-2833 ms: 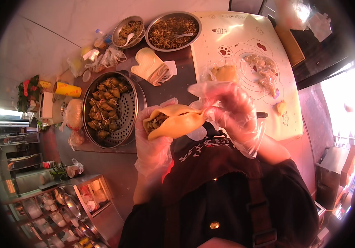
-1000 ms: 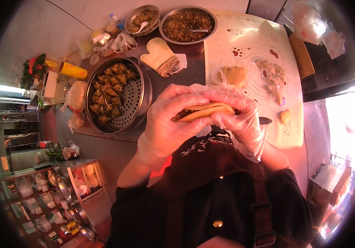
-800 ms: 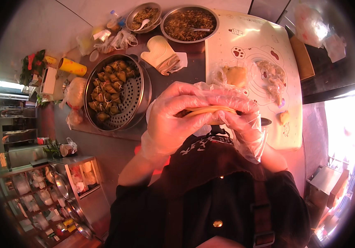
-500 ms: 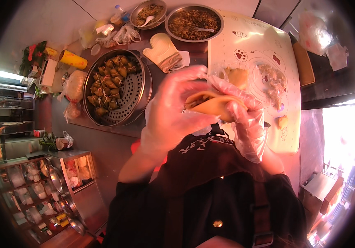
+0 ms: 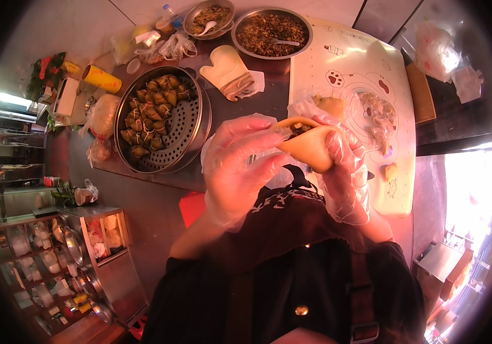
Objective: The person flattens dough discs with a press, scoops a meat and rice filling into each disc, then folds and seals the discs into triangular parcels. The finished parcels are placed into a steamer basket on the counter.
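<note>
Steamer (image 5: 184, 131), round, metal, perforated base: stood to the left of my hands, tied leaf-wrapped parcels (image 5: 157, 103) heaped along its left side. Oven mitt (image 5: 223, 67), one, cream: lay between steamer and mat. Large metal pan (image 5: 234, 36), oval-looking: held dark chopped filling (image 5: 269, 37) and a pale spoon (image 5: 286, 42). Smaller bowl (image 5: 221, 28): held more chopped food and a white spoon (image 5: 206, 27). Clear plastic bags (image 5: 177, 47): crumpled near the bowl. Dough in plastic (image 5: 329, 104): just beyond my right hand (image 5: 346, 155), which partly hid it. Small dough lump (image 5: 390, 171): farther right. Folded dough piece (image 5: 312, 150), one, yellow, gaping at the left over brown filling: held up in front of me, my gloved right hand clamped on its right end. My gloved left hand (image 5: 237, 160): thumb and fingers apart, fingertips at the open edge; whether they touched I could not tell. Surface (image 5: 226, 109): dark, a pale printed mat (image 5: 309, 67) on its right part. Room: shelves (image 5: 38, 264) and a glass-fronted cabinet (image 5: 105, 236) at lower left, a bright opening (image 5: 474, 189) at right.
</note>
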`<state>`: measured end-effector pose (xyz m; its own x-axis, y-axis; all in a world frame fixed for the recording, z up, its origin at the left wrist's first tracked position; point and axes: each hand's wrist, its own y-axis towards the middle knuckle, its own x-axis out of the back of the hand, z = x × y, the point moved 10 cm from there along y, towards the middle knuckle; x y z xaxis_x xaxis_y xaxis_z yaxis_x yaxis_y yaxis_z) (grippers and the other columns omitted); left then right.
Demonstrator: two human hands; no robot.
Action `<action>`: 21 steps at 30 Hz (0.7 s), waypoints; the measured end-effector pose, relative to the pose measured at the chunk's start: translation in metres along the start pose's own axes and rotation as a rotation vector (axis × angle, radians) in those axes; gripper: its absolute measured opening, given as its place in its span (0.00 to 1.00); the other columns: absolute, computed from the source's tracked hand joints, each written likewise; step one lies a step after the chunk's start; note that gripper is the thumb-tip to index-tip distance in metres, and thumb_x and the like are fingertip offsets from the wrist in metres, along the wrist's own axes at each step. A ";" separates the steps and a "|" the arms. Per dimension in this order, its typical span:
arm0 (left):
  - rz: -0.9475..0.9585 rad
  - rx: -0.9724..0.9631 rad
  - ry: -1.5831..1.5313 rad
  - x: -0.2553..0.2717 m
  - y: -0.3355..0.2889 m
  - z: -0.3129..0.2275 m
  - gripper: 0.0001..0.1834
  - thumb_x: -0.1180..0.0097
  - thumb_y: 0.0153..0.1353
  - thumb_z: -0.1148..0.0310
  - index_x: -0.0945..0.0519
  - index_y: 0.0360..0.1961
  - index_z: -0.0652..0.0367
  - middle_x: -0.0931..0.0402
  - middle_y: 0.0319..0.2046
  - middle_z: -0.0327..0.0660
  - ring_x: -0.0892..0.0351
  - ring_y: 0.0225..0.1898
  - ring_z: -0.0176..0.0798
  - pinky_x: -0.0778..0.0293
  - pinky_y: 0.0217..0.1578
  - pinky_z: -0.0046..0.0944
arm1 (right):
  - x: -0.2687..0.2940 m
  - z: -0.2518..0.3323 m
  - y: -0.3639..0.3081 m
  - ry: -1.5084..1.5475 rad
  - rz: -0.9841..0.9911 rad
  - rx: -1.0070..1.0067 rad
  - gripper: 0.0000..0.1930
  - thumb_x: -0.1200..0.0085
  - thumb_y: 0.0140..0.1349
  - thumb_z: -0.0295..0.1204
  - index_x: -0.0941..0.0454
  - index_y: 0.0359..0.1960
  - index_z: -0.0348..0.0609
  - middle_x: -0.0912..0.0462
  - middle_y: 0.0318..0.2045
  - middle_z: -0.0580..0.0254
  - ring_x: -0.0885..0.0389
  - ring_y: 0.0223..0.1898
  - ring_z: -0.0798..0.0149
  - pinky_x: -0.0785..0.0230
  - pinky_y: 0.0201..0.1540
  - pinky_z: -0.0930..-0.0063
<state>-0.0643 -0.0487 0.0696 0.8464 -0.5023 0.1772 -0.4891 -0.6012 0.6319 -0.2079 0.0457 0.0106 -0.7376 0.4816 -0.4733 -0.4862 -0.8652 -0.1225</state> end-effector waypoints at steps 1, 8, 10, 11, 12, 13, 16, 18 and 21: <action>0.000 0.023 -0.004 0.000 0.001 0.002 0.18 0.26 0.47 0.78 0.16 0.41 0.62 0.19 0.44 0.49 0.17 0.45 0.47 0.20 0.43 0.39 | -0.001 0.000 0.000 -0.007 0.005 -0.004 0.32 0.40 0.65 0.52 0.27 0.59 0.37 0.18 0.53 0.51 0.17 0.50 0.62 0.26 0.48 0.73; 0.206 0.136 -0.102 -0.009 0.011 0.011 0.13 0.28 0.49 0.79 0.19 0.36 0.63 0.18 0.40 0.49 0.15 0.39 0.45 0.20 0.39 0.39 | -0.003 0.006 -0.003 0.084 0.060 0.031 0.20 0.43 0.69 0.36 0.23 0.56 0.32 0.18 0.54 0.50 0.20 0.55 0.59 0.30 0.61 0.66; 0.255 0.096 -0.019 -0.008 0.012 0.007 0.14 0.28 0.49 0.79 0.19 0.36 0.63 0.18 0.38 0.49 0.15 0.38 0.44 0.20 0.38 0.39 | -0.005 0.006 -0.005 0.077 0.095 -0.004 0.20 0.43 0.69 0.35 0.22 0.55 0.32 0.18 0.54 0.50 0.20 0.55 0.59 0.30 0.61 0.65; 0.240 0.099 -0.064 -0.006 0.012 0.006 0.14 0.28 0.49 0.80 0.19 0.36 0.63 0.18 0.38 0.49 0.15 0.38 0.43 0.20 0.38 0.39 | -0.005 0.006 -0.006 0.067 0.095 -0.021 0.19 0.43 0.69 0.34 0.22 0.55 0.32 0.18 0.54 0.51 0.20 0.55 0.60 0.30 0.61 0.65; 0.212 0.114 -0.110 -0.004 0.011 0.006 0.14 0.28 0.49 0.80 0.19 0.36 0.63 0.18 0.38 0.49 0.16 0.38 0.43 0.20 0.38 0.39 | -0.005 0.007 -0.007 0.054 0.102 -0.023 0.19 0.42 0.68 0.34 0.21 0.55 0.32 0.18 0.54 0.51 0.20 0.55 0.60 0.30 0.62 0.65; 0.184 0.129 -0.155 -0.003 0.010 0.006 0.13 0.28 0.49 0.81 0.19 0.36 0.63 0.18 0.37 0.49 0.16 0.38 0.43 0.20 0.38 0.38 | -0.004 0.008 -0.008 0.036 0.092 -0.027 0.19 0.42 0.68 0.34 0.21 0.54 0.32 0.18 0.54 0.51 0.20 0.55 0.60 0.30 0.62 0.65; 0.132 0.098 -0.132 0.000 0.007 0.001 0.15 0.31 0.52 0.84 0.20 0.40 0.64 0.18 0.41 0.48 0.16 0.38 0.40 0.19 0.41 0.37 | -0.004 0.009 -0.008 -0.014 0.091 -0.051 0.20 0.41 0.68 0.34 0.21 0.55 0.32 0.18 0.54 0.51 0.20 0.55 0.60 0.31 0.62 0.65; 0.043 0.152 -0.260 0.003 0.004 0.004 0.18 0.33 0.53 0.86 0.22 0.45 0.65 0.19 0.44 0.47 0.17 0.40 0.38 0.19 0.44 0.36 | -0.007 0.008 -0.007 -0.020 0.112 -0.052 0.21 0.41 0.67 0.34 0.21 0.56 0.31 0.18 0.55 0.50 0.20 0.56 0.60 0.31 0.62 0.65; 0.033 0.213 -0.302 0.006 0.001 0.009 0.22 0.35 0.55 0.88 0.25 0.51 0.67 0.20 0.49 0.47 0.18 0.43 0.36 0.19 0.49 0.36 | -0.012 0.008 -0.006 0.004 0.136 -0.032 0.21 0.40 0.67 0.34 0.22 0.56 0.31 0.18 0.55 0.50 0.20 0.56 0.59 0.31 0.63 0.65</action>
<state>-0.0616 -0.0574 0.0643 0.7447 -0.6650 -0.0561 -0.5748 -0.6819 0.4523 -0.2001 0.0469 0.0240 -0.7937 0.3593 -0.4909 -0.3669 -0.9264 -0.0849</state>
